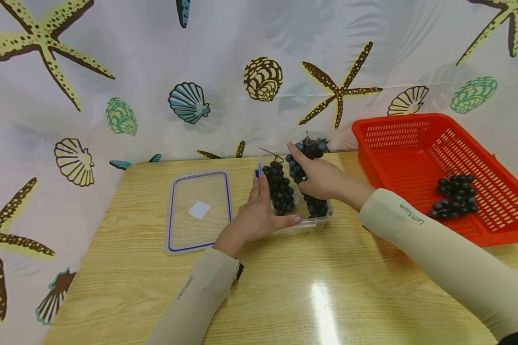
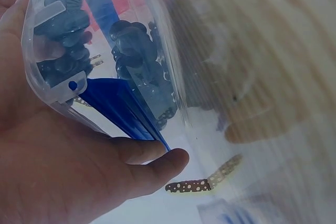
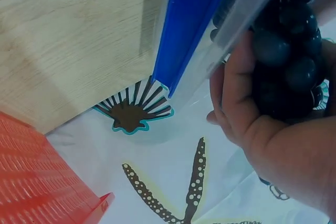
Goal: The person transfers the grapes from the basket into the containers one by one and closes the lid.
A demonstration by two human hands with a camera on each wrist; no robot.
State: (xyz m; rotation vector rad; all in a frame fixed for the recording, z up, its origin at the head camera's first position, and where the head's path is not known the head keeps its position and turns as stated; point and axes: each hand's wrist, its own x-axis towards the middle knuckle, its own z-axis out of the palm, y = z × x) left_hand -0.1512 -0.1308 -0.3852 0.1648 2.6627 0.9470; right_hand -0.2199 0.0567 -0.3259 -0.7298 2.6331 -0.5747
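Observation:
A clear plastic container [image 1: 324, 220] with blue side latches [image 2: 122, 106] stands on the table. In its left half lies a bunch of dark grapes [image 1: 279, 188], its stem poking over the back rim. My right hand [image 1: 321, 177] grips a second bunch of dark grapes [image 1: 314, 149] over the container's right half, the lower grapes down inside the walls. Curled fingers wrap these grapes [image 3: 286, 56] in the right wrist view. My left hand [image 1: 257, 216] rests against the container's front left corner, fingers extended along the left wall and thumb along the front rim.
A clear lid [image 1: 198, 230] with a blue seal lies flat to the left. On the right stands a red plastic basket [image 1: 371, 160], holding another bunch of dark grapes [image 1: 455, 196]. A printed sheet [image 1: 224, 124] hangs behind the wooden table [image 1: 285, 287].

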